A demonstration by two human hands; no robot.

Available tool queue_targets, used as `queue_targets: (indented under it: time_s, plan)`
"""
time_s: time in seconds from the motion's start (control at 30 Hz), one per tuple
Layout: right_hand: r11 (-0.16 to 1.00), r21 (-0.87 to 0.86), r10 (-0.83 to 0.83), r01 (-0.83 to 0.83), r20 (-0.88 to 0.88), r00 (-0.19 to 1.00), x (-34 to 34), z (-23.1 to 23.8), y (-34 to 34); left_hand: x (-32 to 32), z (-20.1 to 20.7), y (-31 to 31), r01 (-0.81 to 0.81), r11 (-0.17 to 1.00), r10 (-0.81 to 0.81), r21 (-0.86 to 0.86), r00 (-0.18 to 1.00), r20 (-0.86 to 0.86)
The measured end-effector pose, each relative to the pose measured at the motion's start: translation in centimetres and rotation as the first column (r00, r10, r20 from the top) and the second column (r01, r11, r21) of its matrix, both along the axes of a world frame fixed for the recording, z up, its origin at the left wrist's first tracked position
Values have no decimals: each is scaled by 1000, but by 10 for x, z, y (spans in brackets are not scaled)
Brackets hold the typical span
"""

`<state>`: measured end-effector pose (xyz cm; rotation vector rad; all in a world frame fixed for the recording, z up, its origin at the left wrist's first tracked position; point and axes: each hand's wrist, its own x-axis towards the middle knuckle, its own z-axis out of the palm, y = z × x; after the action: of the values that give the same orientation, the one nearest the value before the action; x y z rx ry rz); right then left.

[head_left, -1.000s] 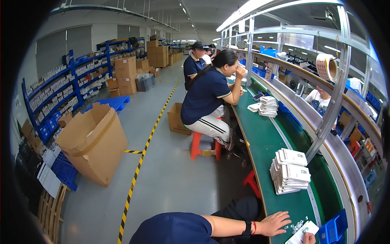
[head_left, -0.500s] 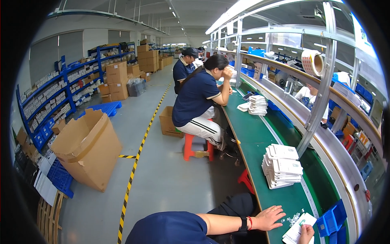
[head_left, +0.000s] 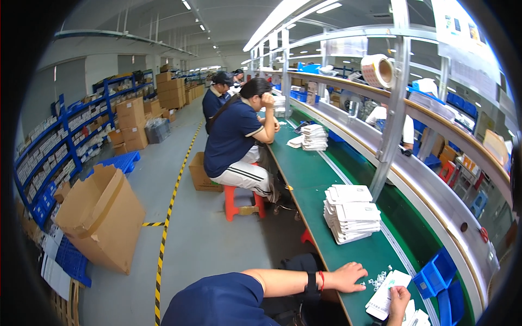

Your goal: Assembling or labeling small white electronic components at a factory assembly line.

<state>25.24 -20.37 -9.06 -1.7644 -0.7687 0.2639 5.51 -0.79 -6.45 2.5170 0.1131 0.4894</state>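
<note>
My left hand [head_left: 349,277], with a dark wristband and a red cord at the wrist, rests low on the green bench top [head_left: 304,190], fingers apart. Just right of its fingertips lies a small heap of clear and whitish pieces [head_left: 378,281]. My right hand [head_left: 399,300] grips the edge of a flat white packet [head_left: 385,296] with green print, which lies slanted beside that heap. More white packets [head_left: 417,317] show partly under and beside my right hand. Farther along the bench stands a tall, uneven stack of white packets [head_left: 352,214].
Blue bins [head_left: 435,274] sit right of my right hand. A metal upright [head_left: 391,114] and a long shelf border the bench's far side, with a label roll [head_left: 377,70] hanging there. A seated person [head_left: 234,141] works farther along. A large open carton [head_left: 100,217] stands on the left floor.
The whole view has shifted, so bench and stacks appear farther left. My left hand's fingers are more bent than before. More white packets now show by my right hand, which still holds its packet.
</note>
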Motion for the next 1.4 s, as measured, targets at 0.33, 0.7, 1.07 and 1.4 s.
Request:
queue_targets:
  time_s: [0.33, 0.7, 1.07, 1.4]
  plan:
    - [991, 108, -88, 85, 31, 996, -25, 22, 4, 90, 97, -19, 398, 914, -392, -84, 917, 75]
    - [964, 110, -256, 241, 149, 955, -37, 57, -6, 135, 58, -35, 549, 811, -506, -203, 832, 228]
    - [943, 5, -334, 334, 0, 943, -46, 60, -18, 135, 39, -37, 591, 699, -473, -404, 805, 358]
    - [962, 12, -272, 274, -72, 960, -48, 65, -18, 134, 41, -37, 564, 707, -443, -426, 823, 355]
